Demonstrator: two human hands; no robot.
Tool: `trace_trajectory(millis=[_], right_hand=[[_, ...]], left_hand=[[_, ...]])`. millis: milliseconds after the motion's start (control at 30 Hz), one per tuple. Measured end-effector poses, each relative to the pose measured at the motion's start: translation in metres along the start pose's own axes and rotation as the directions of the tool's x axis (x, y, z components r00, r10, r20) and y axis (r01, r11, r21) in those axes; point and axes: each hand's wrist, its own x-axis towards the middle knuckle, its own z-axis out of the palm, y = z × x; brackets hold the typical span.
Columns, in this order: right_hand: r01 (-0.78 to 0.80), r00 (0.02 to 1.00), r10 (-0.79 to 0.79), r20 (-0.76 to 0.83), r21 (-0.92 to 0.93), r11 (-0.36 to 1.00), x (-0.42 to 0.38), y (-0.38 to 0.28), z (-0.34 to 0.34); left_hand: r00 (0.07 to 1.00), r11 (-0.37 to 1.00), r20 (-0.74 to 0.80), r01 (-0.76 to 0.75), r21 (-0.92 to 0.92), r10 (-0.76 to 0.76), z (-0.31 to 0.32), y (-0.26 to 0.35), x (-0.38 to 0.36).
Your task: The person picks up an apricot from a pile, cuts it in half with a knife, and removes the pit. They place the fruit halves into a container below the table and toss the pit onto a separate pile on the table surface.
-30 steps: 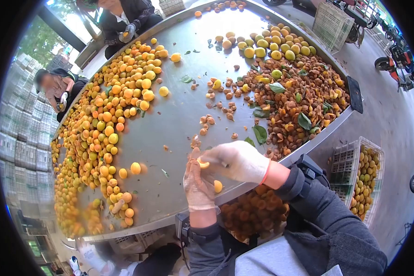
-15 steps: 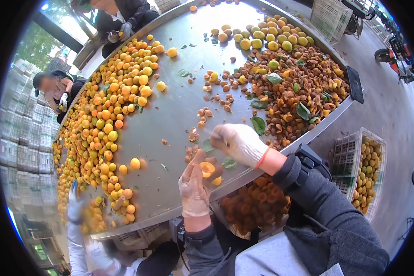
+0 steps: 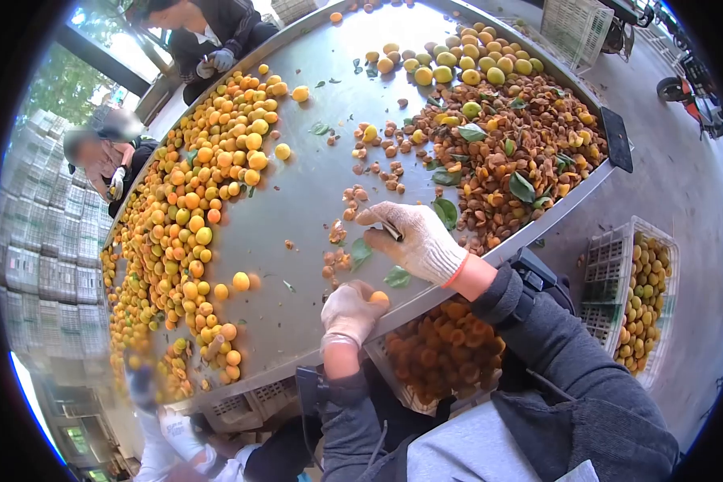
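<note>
My left hand (image 3: 350,312), in a white glove, is closed around a piece of orange fruit (image 3: 379,300) near the front edge of the metal table (image 3: 297,193). Above and to its right, my gloved right hand (image 3: 414,241) grips a small dark tool (image 3: 391,230), its far end hidden. Bits of pit and pulp (image 3: 335,261) lie beside my hands, with a green leaf (image 3: 397,277) between them. Below the table edge, a crate holds halved fruit (image 3: 446,349).
Whole apricots (image 3: 189,217) spread along the table's left side. Pits and scraps (image 3: 514,153) are heaped at the right, near a dark phone-like object (image 3: 616,140). A fruit-filled crate (image 3: 594,269) stands at right. Co-workers sit at the left; one person's blurred hand (image 3: 142,386) reaches over the near-left apricots.
My left hand has turned and closed over the fruit, whose open cut face no longer shows. My right hand has shifted slightly and shows the dark tool more clearly. The near-left co-worker's hand moved down.
</note>
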Motion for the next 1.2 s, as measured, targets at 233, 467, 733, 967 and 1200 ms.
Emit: trace_trajectory(millis=[233,467,733,967,1200], right_hand=[[-0.012,0.999,0.014,-0.042,0.041,0.999,0.000,-0.004,-0.011],[-0.077,0.997,0.079,-0.023,0.059,0.995,0.000,-0.005,-0.018],[-0.155,0.987,0.158,-0.001,0.189,0.970,0.003,-0.013,-0.019],[-0.293,0.956,0.269,0.120,0.300,0.908,0.002,-0.020,-0.009],[-0.139,0.941,0.073,0.332,0.179,0.974,-0.010,-0.007,0.013]], left_hand=[[0.981,0.877,-0.147,-0.181,-0.445,0.128,0.001,0.007,-0.021],[0.785,0.578,-0.366,-0.616,-0.535,0.499,-0.041,-0.011,-0.082],[0.503,0.959,-0.821,0.068,-0.274,-0.270,-0.040,-0.188,0.096],[0.842,0.713,-0.357,0.047,-0.700,-0.405,-0.049,-0.147,0.085],[0.970,-0.526,-0.165,-0.049,-0.849,0.176,-0.042,-0.048,0.006]])
